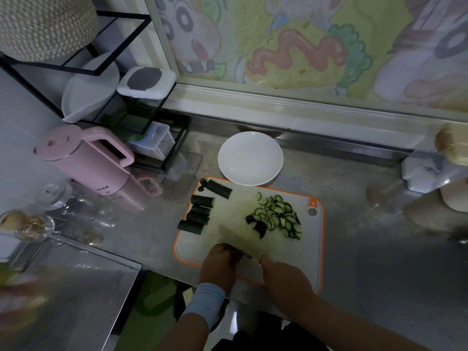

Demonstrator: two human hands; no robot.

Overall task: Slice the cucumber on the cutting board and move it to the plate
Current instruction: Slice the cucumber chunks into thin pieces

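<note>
cucumber chunks (pixel 200 211): five dark-skinned pieces lie in a loose row along the far-left side of the board, well apart from both hands
cucumber slices (pixel 278 216): a heap of thin half-rounds on the right side of the board, one uncut stub at its near-left edge
cutting board (pixel 291 254): white with an orange rim, flat on the counter
knife (pixel 249 268): broad pale blade at the board's near edge, between the two hands
right hand (pixel 286 282): grips the knife, forefinger laid straight along the blade, other fingers curled under
left hand (pixel 219 266): fingers curled and pressed together beside the blade; whether they pinch anything, cannot tell
wristband (pixel 206 302): pale blue, on the left forearm
plate (pixel 250 158): white, bare, touching the board's far edge
counter (pixel 367 249): textured metal
kettle (pixel 86 160): pink, far left of the board
</note>
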